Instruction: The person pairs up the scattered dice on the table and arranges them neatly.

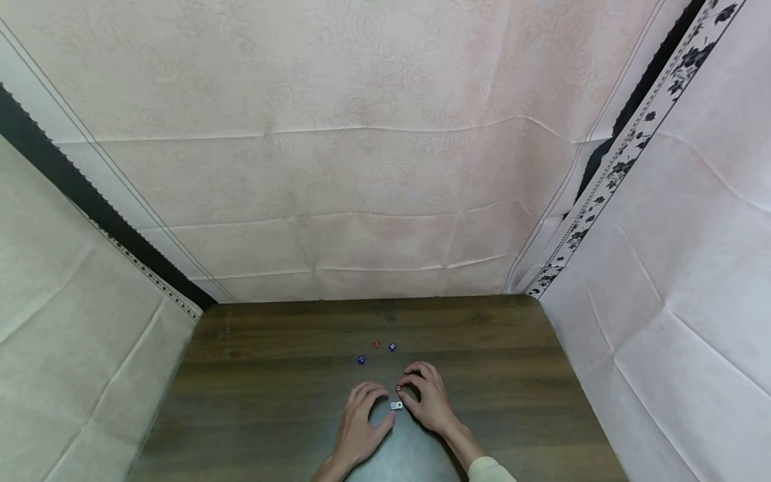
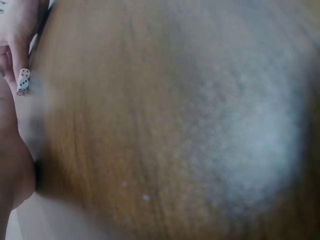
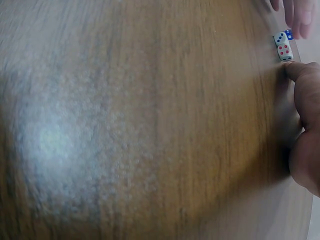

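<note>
Two white dice (image 1: 395,406) sit side by side on the wooden table between the hands; their dotted faces show in both wrist views. My right hand (image 1: 426,399) pinches a small red die (image 1: 398,388) between thumb and fingertip, just beyond the white pair. To the left of the pair, my left hand (image 1: 360,423) rests with fingers loosely bent and thumb apart, nothing between them. Its thumb tip lies close to the white dice. In the right wrist view a blue die (image 3: 289,34) shows behind the white dice (image 3: 283,46), near the left fingers.
Farther back on the wooden table (image 1: 271,381) lie another red die (image 1: 376,344) and two blue dice, one at the right (image 1: 392,347) and one nearer at the left (image 1: 361,360). Pale patterned cloth (image 1: 361,167) hangs behind the table and along both sides.
</note>
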A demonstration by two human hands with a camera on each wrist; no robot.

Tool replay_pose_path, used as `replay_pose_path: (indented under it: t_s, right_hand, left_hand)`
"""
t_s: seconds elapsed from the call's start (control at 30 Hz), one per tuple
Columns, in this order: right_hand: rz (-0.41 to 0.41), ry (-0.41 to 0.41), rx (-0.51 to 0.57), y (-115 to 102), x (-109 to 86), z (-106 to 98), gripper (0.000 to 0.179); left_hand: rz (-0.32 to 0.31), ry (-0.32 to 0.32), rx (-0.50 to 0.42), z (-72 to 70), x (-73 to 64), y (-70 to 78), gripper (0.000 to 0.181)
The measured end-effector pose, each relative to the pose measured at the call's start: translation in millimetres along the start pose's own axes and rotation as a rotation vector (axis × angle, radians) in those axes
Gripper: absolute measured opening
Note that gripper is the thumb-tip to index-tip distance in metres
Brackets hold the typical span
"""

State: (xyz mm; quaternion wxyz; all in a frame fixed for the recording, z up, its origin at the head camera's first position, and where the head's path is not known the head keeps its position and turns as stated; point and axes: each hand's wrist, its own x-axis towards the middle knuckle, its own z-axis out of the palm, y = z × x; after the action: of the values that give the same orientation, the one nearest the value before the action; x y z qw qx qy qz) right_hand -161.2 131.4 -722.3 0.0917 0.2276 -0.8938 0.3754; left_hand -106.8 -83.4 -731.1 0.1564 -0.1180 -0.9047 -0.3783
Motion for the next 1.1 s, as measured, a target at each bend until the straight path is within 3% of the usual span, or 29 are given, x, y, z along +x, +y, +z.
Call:
replay_pose_path:
  t_s: [0.33,0.53,0.8,1.1]
  right_hand:
    - [-0.012,0.024,0.018,2,0.1,2,0.014]
    - [-0.039,0.053,0.002,3,-0.9,4,0.016]
    - [-0.036,0.057,0.0,3,-1.7,4,0.016]
    - [-0.009,0.04,-0.002,1,-1.9,4,0.016]
  left_hand:
    - [0.091,0.127,-0.043,-9.9,17.4,-1.7,0.039]
    - [0.111,0.153,-0.026,-16.8,31.5,-9.7,0.039]
    - [0.094,0.147,0.031,-20.3,46.2,-22.2,0.039]
    - [0.001,0.092,0.059,-21.6,65.8,-27.7,0.039]
